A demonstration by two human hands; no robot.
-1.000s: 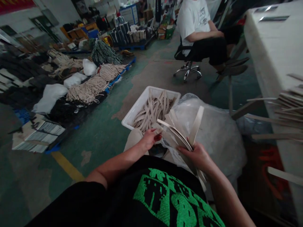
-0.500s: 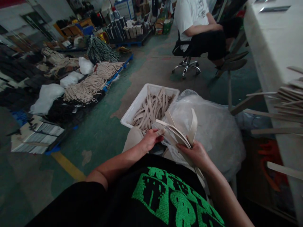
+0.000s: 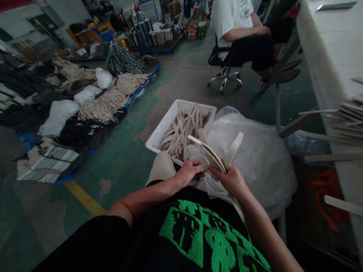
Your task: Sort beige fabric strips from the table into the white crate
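Our right hand [image 3: 231, 178] grips flat beige fabric-like strips [image 3: 210, 152]; our left hand [image 3: 190, 173] pinches a strip end [image 3: 202, 167]. Loosened fingers could scatter them.

Right hand [image 3: 233, 180] holding beige strips [image 3: 234, 150], left hand [image 3: 187, 173] pinching one, white bin [image 3: 162, 130] beyond, seated co-worker [image 3: 230, 20]
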